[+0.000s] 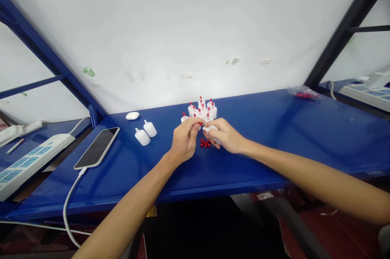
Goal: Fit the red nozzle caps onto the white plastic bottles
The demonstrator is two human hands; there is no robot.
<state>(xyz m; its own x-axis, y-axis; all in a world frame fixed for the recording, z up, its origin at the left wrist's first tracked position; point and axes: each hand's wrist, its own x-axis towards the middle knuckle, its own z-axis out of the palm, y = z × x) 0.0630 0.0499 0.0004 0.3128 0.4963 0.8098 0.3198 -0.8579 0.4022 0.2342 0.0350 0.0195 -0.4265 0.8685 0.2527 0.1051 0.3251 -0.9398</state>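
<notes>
My right hand (224, 135) is closed round a small white bottle (214, 130), its bare nozzle pointing left. Just beside the nozzle, my left hand (185, 137) pinches a small red cap (200, 124). Several loose red caps (205, 143) lie on the blue table below my hands. Behind my hands stands a group of several white bottles (201, 111) with red caps on their tips. Two white bottles without caps (146, 132) are on the table to the left.
A phone (97, 148) with a white cable lies on the blue table (128, 182) at the left. Near it is a white earbud case (132, 115). A plastic bag with red pieces (304, 93) sits at the back right. Power strips (33, 161) rest at both sides.
</notes>
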